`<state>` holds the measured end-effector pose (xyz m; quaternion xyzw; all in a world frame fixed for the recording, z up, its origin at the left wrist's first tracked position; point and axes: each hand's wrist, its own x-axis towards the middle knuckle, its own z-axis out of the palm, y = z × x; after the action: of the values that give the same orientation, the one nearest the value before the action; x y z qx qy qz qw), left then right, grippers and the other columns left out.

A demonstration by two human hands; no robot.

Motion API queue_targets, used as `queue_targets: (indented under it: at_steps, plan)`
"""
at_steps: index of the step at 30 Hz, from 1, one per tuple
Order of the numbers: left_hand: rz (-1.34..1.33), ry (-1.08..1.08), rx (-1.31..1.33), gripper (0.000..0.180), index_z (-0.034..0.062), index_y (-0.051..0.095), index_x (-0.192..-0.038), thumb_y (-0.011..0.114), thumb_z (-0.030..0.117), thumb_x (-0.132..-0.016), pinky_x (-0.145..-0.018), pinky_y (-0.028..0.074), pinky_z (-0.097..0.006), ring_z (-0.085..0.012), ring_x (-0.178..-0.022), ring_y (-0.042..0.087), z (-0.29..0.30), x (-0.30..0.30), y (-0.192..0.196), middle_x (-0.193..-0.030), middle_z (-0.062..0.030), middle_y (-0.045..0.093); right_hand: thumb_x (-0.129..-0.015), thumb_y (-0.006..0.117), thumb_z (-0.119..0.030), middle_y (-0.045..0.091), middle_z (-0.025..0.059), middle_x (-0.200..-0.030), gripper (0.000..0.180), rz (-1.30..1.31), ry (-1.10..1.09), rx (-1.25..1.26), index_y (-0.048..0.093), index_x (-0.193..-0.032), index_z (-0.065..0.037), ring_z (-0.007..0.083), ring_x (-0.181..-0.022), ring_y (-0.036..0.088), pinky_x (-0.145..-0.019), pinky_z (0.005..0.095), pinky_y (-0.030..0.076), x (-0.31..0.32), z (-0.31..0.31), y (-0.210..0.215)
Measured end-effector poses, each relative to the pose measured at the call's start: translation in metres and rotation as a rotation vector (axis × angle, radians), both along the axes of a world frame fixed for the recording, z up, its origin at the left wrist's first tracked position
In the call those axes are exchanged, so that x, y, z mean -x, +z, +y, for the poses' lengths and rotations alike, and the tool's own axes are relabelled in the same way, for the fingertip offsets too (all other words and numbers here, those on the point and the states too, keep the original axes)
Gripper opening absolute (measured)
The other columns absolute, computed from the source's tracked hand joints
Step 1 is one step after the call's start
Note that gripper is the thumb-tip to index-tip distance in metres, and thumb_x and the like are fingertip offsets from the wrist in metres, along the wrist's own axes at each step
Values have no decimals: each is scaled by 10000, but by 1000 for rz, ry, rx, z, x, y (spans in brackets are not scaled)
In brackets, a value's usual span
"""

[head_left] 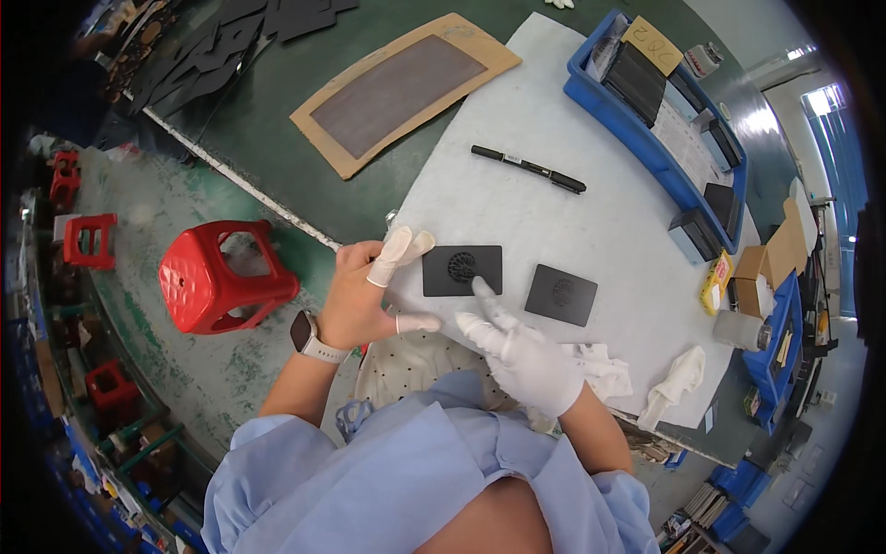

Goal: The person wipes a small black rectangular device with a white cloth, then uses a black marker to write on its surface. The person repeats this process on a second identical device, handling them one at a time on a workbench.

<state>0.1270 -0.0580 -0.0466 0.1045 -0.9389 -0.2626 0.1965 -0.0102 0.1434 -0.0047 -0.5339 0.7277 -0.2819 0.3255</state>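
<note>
A flat black rectangular plate with a round raised emblem lies on the white sheet. My right hand, in a white glove, rests its index fingertip at the lower edge of that emblem. At the plate's left edge is my left hand, with white finger cots on several fingers. Its thumb and fingers are spread and grip nothing; whether a fingertip touches the plate I cannot tell. A second black plate with a similar round emblem lies slightly tilted to the right, untouched.
Beyond the plates lies a black marker. A blue bin with dark plates and papers stands far right. A brown-edged abrasive-looking sheet lies far left. White gloves lie near right; a red stool stands on the left floor.
</note>
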Motion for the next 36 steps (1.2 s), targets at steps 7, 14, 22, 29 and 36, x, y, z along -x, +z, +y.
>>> queue_targets:
  at_steps: [7,14,22,29,36]
  plan:
    - [-56,-46,-82,1140,66,343,-1409,836,513,-483,-889,323,-411,-269,-1013,499,-4,-3,7,-1020,-63,616,-882,467,-40,535,168,-1286,351,-317,155,-39,584,-1206,-106,328,-987,622,-804,356,520,5,-7,5]
    - [-92,46,-138,1090,73,308,-1421,837,442,-541,-896,314,-395,-249,-988,484,-1,1,-3,-1172,-8,618,-868,530,21,674,93,-1044,271,-604,-303,-36,659,-1094,-54,167,-862,641,-759,256,508,19,41,27]
    - [-41,46,-194,1040,41,335,-1389,881,318,-548,-912,326,-343,-196,-972,491,4,4,3,-1137,-71,598,-875,569,-8,662,130,-873,304,-910,-766,195,577,-1175,40,109,-637,606,-556,225,497,18,59,19]
    - [441,-57,-613,995,-4,261,-1415,796,105,-583,-959,374,-368,-184,-996,529,10,19,35,-1079,-81,533,-879,575,-27,641,117,-823,386,-935,-904,479,511,-1253,41,102,-577,553,-527,235,491,21,68,2]
    - [-7,-59,-148,1057,37,254,-1431,857,223,-583,-961,362,-425,-319,-1098,467,34,43,33,-1232,-161,491,-876,574,-11,630,73,-850,381,-888,-933,311,524,-1248,48,59,-569,496,-519,196,438,20,73,1]
